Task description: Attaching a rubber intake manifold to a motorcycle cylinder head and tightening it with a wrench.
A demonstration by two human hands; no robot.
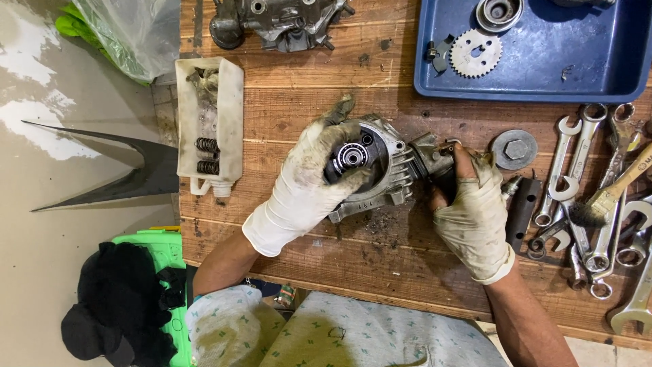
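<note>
Gloved left hand (pixel 305 183) and right hand (pixel 472 211), fingers curled, both grip grey metal engine housing (pixel 387 170) mid-workbench (pixel 305 109); wrenches (pixel 591 197) at right edge.

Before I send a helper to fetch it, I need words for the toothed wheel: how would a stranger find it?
Look at the blue tray at the bench's far right corner. Near its left wall lies a flat, pale metal sprocket, beside a round bearing-like ring. It alone has teeth around its rim and cut-outs through its face.
</note>
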